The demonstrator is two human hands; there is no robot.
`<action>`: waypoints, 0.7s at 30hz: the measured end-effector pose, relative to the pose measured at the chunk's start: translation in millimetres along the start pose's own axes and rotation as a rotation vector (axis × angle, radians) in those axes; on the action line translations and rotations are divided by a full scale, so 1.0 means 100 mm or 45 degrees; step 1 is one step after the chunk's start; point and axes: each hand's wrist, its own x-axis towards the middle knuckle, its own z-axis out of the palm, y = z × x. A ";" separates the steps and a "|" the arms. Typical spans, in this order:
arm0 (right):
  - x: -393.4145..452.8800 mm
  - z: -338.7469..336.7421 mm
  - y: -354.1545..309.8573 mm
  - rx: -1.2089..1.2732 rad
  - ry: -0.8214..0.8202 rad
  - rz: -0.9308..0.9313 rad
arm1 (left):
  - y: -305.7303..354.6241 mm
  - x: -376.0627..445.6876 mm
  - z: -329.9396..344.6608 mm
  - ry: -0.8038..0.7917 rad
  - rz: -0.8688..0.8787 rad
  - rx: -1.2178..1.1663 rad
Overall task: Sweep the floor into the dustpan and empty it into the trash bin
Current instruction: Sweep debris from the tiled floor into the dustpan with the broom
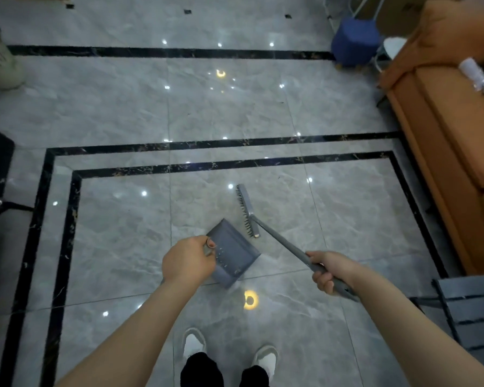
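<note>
A grey dustpan (234, 251) hangs over the glossy grey tiled floor (123, 233) in the middle of the head view. My left hand (189, 261) grips its handle, which the fingers mostly hide. A grey broom runs from lower right up to its head (248, 210), whose dark bristles face left, just right of the pan's open edge. My right hand (329, 270) is wrapped round the broom's handle (284, 243) near its lower end. No trash bin is in sight.
An orange sofa (444, 135) fills the right side, with small items on its seat. A blue stool (355, 40) stands at the back right. A dark slatted chair (470, 308) is at lower right. Someone's shoe (0, 65) shows at far left. My own feet (229, 350) are below.
</note>
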 end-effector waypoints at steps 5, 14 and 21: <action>-0.15 0.82 -0.41 -0.074 0.032 -0.062 | -0.56 0.03 -0.40 0.055 -0.105 -0.087; -0.09 2.10 -0.90 -0.389 0.097 -0.165 | -1.71 0.06 -1.05 0.194 -0.368 -0.223; -0.01 2.86 -1.26 -0.693 0.076 -0.279 | -2.31 0.12 -1.36 0.283 -0.610 -0.250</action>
